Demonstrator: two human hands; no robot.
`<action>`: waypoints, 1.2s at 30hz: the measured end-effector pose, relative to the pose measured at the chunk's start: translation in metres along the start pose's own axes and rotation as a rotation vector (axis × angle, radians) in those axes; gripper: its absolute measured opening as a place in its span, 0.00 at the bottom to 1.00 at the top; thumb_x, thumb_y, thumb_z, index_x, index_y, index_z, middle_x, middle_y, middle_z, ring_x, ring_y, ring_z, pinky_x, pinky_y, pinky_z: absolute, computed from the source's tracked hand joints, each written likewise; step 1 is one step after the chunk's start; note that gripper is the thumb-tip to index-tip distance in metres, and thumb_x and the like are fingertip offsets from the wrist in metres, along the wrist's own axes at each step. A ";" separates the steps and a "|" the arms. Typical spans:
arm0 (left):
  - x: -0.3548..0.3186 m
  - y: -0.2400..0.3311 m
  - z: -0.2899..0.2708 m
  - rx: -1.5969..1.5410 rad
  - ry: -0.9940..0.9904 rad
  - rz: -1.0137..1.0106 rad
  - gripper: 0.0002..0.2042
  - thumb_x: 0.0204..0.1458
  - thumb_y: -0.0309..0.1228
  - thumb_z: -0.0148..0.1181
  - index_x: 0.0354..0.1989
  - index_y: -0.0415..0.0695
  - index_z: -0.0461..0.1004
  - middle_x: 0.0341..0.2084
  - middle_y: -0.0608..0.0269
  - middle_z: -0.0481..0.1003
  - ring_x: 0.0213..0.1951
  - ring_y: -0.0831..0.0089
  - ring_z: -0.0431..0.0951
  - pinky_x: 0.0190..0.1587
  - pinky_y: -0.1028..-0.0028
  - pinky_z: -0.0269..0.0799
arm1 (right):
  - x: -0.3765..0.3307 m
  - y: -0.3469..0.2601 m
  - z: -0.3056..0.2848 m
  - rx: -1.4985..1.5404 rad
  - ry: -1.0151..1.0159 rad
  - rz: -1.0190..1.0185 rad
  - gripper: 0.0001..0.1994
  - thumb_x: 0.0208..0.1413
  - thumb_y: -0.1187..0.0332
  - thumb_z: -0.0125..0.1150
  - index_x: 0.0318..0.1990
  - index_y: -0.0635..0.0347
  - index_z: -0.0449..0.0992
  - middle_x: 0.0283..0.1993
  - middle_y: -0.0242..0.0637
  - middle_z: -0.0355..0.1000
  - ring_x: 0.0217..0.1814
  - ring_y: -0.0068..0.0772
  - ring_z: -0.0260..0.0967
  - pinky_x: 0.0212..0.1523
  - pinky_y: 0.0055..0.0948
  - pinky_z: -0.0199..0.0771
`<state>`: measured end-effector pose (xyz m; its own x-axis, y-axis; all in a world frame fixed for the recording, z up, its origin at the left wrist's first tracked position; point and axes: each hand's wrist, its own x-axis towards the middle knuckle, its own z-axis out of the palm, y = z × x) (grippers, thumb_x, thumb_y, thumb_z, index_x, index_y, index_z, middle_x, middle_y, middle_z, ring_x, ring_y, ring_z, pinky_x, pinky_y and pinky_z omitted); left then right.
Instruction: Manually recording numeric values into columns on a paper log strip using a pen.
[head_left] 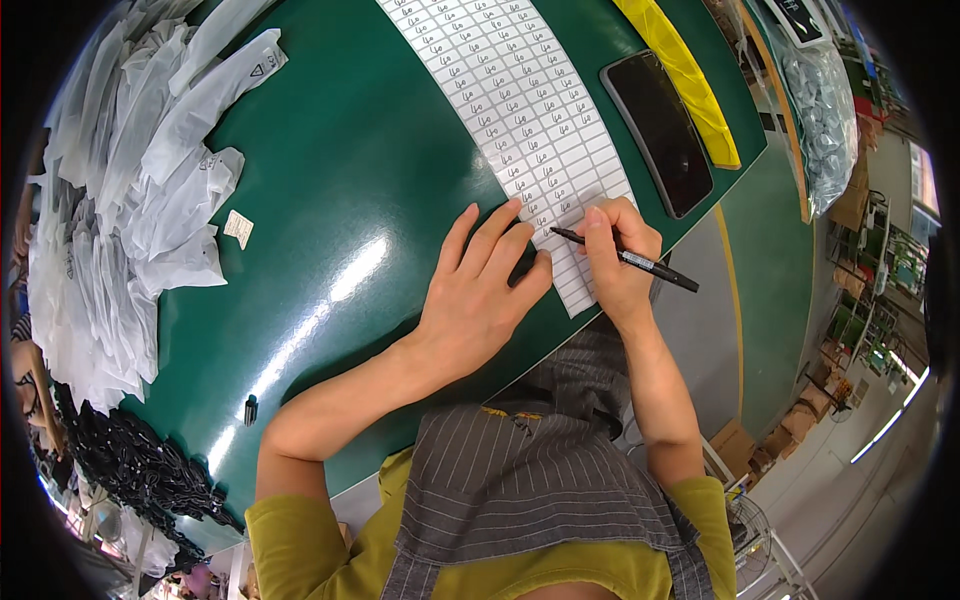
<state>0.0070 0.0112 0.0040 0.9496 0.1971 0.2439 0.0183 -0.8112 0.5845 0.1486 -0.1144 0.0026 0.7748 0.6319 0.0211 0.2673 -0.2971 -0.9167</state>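
Note:
A long white sheet of small label cells (545, 110) lies on the green table, many cells bearing black handwritten marks. My right hand (618, 255) pinches a black marker pen (657, 269), its tip at a cell low on the sheet. The hand's side rests over the sheet's right edge. Just left of it, my left hand (485, 275) lies with fingers spread, the fingertips at the sheet's left edge. A black pen cap (250, 410) lies apart on the table, left of my left forearm.
A dark phone (658, 135) and a yellow strip (690, 80) lie right of the sheet, near the table's edge. Translucent plastic bags (130, 200) pile up on the left, beside a small paper tag (238, 229). Black chain-like pieces (140, 465) heap at the lower left.

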 end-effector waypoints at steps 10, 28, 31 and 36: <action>0.000 0.000 -0.002 -0.002 -0.019 -0.003 0.18 0.40 0.23 0.64 0.43 0.46 0.76 0.49 0.56 0.70 0.61 0.55 0.66 0.64 0.50 0.57 | 0.008 -0.003 -0.017 0.162 0.077 0.094 0.10 0.62 0.71 0.56 0.28 0.64 0.71 0.24 0.29 0.72 0.23 0.12 0.65 0.25 0.15 0.65; 0.003 0.000 0.001 0.009 -0.026 -0.024 0.18 0.40 0.22 0.64 0.44 0.47 0.78 0.49 0.55 0.70 0.61 0.53 0.67 0.63 0.48 0.57 | 0.009 0.006 -0.016 -0.009 0.013 -0.022 0.07 0.56 0.76 0.60 0.27 0.66 0.71 0.22 0.31 0.73 0.21 0.16 0.64 0.22 0.18 0.63; 0.005 0.002 -0.002 -0.004 -0.068 -0.037 0.18 0.40 0.22 0.64 0.44 0.47 0.79 0.49 0.55 0.70 0.61 0.53 0.67 0.63 0.48 0.57 | 0.009 0.004 -0.018 -0.038 0.034 -0.032 0.07 0.56 0.76 0.60 0.26 0.65 0.71 0.22 0.32 0.73 0.21 0.17 0.64 0.22 0.18 0.62; 0.004 0.002 -0.002 -0.007 -0.075 -0.037 0.19 0.39 0.22 0.64 0.44 0.47 0.79 0.49 0.55 0.70 0.61 0.52 0.67 0.62 0.47 0.57 | 0.009 0.005 -0.017 0.012 0.064 -0.018 0.08 0.56 0.76 0.60 0.25 0.65 0.71 0.22 0.32 0.72 0.20 0.17 0.63 0.22 0.18 0.62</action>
<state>0.0106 0.0116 0.0073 0.9691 0.1847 0.1633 0.0518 -0.8003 0.5973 0.1666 -0.1223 0.0054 0.8051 0.5897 0.0632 0.2754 -0.2774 -0.9204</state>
